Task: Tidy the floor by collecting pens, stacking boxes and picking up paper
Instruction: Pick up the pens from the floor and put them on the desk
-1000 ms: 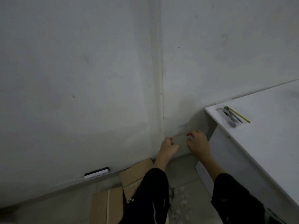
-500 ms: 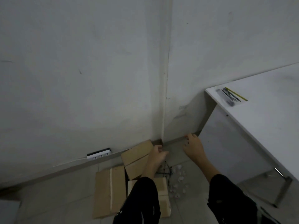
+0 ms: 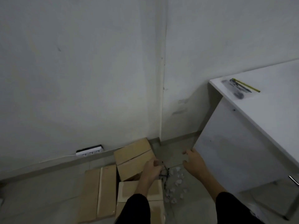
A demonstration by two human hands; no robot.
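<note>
Cardboard boxes (image 3: 132, 159) lie on the floor (image 3: 40, 199) in the wall corner, touching each other. Your left hand (image 3: 151, 169) is at their right edge with fingers curled; can't tell if it grips the thin dark thing (image 3: 164, 171) just beside it. Your right hand (image 3: 193, 164) hovers with fingers spread and holds nothing, near the table (image 3: 275, 110) side. White paper scraps (image 3: 175, 183) lie scattered on the floor between your hands. Pens (image 3: 241, 88) lie on the table corner. Power strip (image 3: 89, 151) sits at the wall base.
</note>
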